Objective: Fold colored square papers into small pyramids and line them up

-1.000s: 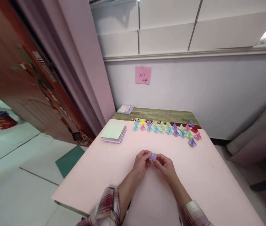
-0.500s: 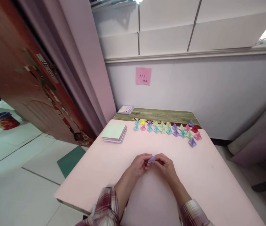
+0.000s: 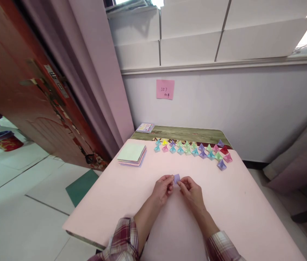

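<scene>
Between my two hands is a small folded piece of purple origami paper (image 3: 177,178), held a little above the pink tabletop (image 3: 110,206). My left hand (image 3: 164,187) pinches its left edge between thumb and fingers. On the other side, my right hand (image 3: 191,189) grips the lower right edge with thumb and forefinger. Beyond the hands, several folded paper boats (image 3: 187,149) in blue, green, purple, pink, yellow and red stand in rows. A purple folded piece (image 3: 222,165) sits nearest to me at the right end of them.
A stack of square coloured paper (image 3: 132,153) lies at the table's left. Behind it, a paper packet (image 3: 145,127) rests on the wooden strip. A pink note (image 3: 165,89) is stuck to the wall. To the left are a door (image 3: 41,119) and a bucket (image 3: 3,140).
The purple paper has turned in my fingers, so a broader, flatter face now shows. Both hands have shifted slightly, with the paper a bit farther from me.
</scene>
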`<state>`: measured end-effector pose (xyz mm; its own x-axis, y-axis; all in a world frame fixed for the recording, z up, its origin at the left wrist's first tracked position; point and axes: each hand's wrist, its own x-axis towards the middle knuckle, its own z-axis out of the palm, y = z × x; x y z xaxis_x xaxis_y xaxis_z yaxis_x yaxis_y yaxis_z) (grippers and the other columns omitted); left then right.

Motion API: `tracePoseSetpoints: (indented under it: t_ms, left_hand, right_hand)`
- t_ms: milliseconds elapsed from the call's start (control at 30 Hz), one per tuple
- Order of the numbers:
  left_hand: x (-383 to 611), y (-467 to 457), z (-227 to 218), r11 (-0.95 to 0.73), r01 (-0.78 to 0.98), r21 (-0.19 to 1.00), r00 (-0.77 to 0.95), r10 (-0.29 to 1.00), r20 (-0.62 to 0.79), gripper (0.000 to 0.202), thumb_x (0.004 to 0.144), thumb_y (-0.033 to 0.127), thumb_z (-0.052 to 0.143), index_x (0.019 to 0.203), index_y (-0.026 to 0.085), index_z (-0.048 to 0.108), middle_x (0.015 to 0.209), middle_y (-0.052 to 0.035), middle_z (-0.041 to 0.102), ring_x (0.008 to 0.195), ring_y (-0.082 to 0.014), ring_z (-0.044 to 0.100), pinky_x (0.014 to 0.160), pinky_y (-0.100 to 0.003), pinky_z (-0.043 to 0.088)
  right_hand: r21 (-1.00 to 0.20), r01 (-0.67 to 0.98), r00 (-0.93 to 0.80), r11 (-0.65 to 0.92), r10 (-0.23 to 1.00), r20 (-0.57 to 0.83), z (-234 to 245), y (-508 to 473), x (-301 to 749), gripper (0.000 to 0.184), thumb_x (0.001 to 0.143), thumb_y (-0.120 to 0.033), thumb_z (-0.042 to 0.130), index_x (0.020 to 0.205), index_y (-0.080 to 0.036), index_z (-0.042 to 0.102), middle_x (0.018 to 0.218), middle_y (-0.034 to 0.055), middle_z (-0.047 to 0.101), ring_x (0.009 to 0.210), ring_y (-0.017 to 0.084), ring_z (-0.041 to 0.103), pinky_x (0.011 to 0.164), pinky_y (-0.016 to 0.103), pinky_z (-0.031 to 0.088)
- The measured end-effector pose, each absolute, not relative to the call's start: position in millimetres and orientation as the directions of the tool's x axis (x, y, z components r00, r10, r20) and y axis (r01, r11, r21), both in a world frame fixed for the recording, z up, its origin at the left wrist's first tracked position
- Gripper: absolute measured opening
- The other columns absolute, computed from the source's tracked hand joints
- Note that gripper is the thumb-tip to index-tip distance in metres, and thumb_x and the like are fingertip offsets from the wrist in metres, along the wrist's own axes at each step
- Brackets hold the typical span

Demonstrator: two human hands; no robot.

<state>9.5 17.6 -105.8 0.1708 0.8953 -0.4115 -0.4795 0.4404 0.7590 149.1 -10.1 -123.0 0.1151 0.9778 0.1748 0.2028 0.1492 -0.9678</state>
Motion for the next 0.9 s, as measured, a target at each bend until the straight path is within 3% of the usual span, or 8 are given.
tracePoseSetpoints:
  t_ms: [200,367,600,733,900]
  left_hand:
    - [15,16,-106,0.362,-0.492,0.792,0.094,0.926,-0.365,0.036,0.058,0.034,0.082,0.072,0.014,0.056,0.060,0.0041,0.055,0.042,-0.0031,0.046,0.038,-0.016,0.027]
    - [18,10,-107,0.311,-0.421,0.852,0.084,0.949,-0.305,0.035,0.064,0.040,0.077,0.073,0.015,0.055,0.064,0.0004,0.062,0.041,-0.0048,0.048,0.037,-0.017,0.030]
    - [17,3,-105,0.289,-0.415,0.863,0.153,0.957,-0.247,0.030,0.066,0.031,0.076,0.083,0.015,0.057,0.073,-0.0047,0.068,0.047,-0.0080,0.053,0.043,-0.020,0.037]
    - [17,3,-102,0.303,-0.413,0.859,0.176,0.952,-0.251,0.027,0.065,0.026,0.076,0.084,0.013,0.062,0.072,-0.0038,0.066,0.052,-0.0087,0.056,0.047,-0.020,0.039]
    - [19,4,-102,0.298,-0.461,0.836,0.139,0.954,-0.264,0.018,0.062,0.019,0.074,0.075,0.014,0.062,0.059,0.0013,0.058,0.052,-0.0082,0.053,0.045,-0.018,0.036]
  right_hand:
    - [-0.992,0.104,0.104,0.074,0.991,0.084,-127,-8,151,0.034,0.081,-0.054,0.060,0.081,-0.020,0.060,0.063,0.0004,0.063,0.055,0.016,0.058,0.053,0.024,0.046]
    - [-0.999,-0.004,0.147,0.038,0.988,0.037,-127,-7,152,0.035,0.078,-0.054,0.063,0.080,-0.020,0.061,0.061,0.0006,0.063,0.053,0.016,0.058,0.051,0.025,0.047]
    - [-0.994,-0.102,0.169,0.037,0.985,0.020,-124,-7,151,0.034,0.077,-0.052,0.066,0.082,-0.019,0.061,0.066,0.0019,0.066,0.054,0.016,0.061,0.052,0.026,0.050]
    - [-0.995,-0.044,0.245,0.091,0.966,0.078,-127,-8,148,0.033,0.079,-0.050,0.064,0.091,-0.019,0.062,0.071,0.0036,0.069,0.055,0.016,0.063,0.054,0.027,0.054]
    - [-0.936,0.242,0.273,0.256,0.907,0.319,-127,-10,146,0.030,0.083,-0.041,0.060,0.103,-0.019,0.067,0.086,0.0054,0.069,0.065,0.015,0.065,0.059,0.026,0.055]
